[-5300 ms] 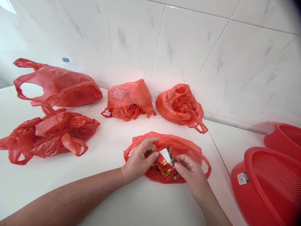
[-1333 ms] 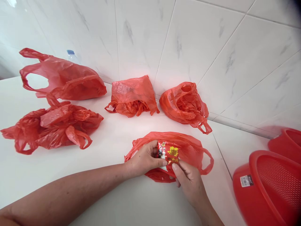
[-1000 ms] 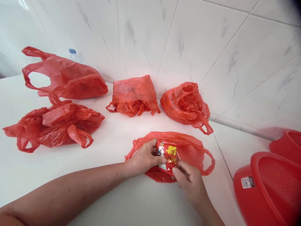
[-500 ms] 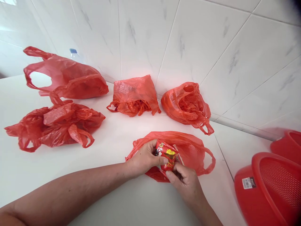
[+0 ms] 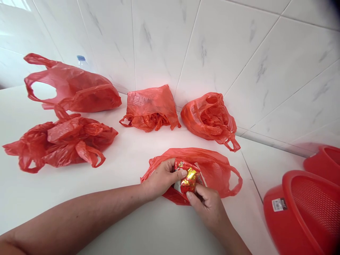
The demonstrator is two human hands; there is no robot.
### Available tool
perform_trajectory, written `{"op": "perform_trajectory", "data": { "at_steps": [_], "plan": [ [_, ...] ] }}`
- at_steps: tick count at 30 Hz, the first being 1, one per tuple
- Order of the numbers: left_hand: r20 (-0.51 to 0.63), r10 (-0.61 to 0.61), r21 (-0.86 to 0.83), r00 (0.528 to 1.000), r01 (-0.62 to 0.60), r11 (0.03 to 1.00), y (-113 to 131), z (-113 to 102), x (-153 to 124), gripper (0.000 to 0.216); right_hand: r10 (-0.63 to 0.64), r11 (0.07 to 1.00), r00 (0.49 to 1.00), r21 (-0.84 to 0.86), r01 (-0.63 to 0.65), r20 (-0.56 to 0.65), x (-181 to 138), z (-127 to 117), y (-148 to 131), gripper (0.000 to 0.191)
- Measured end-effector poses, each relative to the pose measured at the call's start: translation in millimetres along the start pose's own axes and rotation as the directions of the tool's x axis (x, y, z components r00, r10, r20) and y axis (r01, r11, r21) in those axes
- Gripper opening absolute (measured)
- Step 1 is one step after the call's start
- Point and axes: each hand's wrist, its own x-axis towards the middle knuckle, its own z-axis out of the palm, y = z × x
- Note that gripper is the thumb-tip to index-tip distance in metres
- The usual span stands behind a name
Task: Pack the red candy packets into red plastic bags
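Note:
Both my hands pinch a small red and gold foil packet (image 5: 189, 176) just above a flat red plastic bag (image 5: 212, 166) lying on the white counter (image 5: 127, 166). My left hand (image 5: 162, 177) grips the packet's left side with thumb and fingers closed. My right hand (image 5: 208, 207) holds its lower right edge from below, fingers curled. The packet looks folded or crumpled between them.
Several other red plastic bags lie around: two at the left (image 5: 61, 141) (image 5: 77, 90), one at the back centre (image 5: 151, 108), one back right (image 5: 209, 118). A clear bottle with a blue cap (image 5: 81, 61) stands behind. Red plastic basins (image 5: 305, 212) sit at the right. White tiled wall behind.
The packet has been turned and folded smaller between my hands, its gold print now facing up. My right hand has shifted slightly left and lower.

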Motion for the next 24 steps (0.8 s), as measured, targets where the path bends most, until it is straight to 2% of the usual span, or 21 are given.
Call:
{"op": "perform_trajectory", "data": {
  "at_steps": [7, 11, 14, 17, 20, 24],
  "plan": [
    [0.004, 0.013, 0.037, 1.000, -0.013, 0.999, -1, -1, -1, 0.022, -0.010, 1.000, 1.000, -0.013, 0.010, -0.008, 0, 2, -5, 0.032],
    [-0.043, 0.051, 0.097, 0.998, -0.047, 0.994, -4, 1, -2, 0.025, 0.058, 0.998, 0.995, -0.002, -0.058, -0.085, -1, 0, -2, 0.035],
    [-0.054, 0.085, 0.162, 0.995, -0.076, 0.984, -11, 2, -2, 0.046, 0.164, 0.985, 0.962, 0.085, -0.148, -0.218, 1, -5, -2, 0.038],
    [-0.092, 0.083, 0.308, 0.992, -0.051, 0.950, -17, -1, -1, 0.063, 0.258, 0.963, 0.919, 0.158, -0.219, -0.298, 3, -9, -3, 0.041],
    [-0.081, 0.147, 0.402, 0.986, -0.103, 0.910, -17, -4, 0, 0.061, 0.289, 0.952, 0.898, 0.197, -0.233, -0.333, 6, -11, -2, 0.044],
    [-0.015, 0.251, 0.495, 0.968, -0.211, 0.843, -16, -9, 1, 0.049, 0.283, 0.951, 0.896, 0.222, -0.215, -0.343, 7, -13, 2, 0.044]
  ]
}}
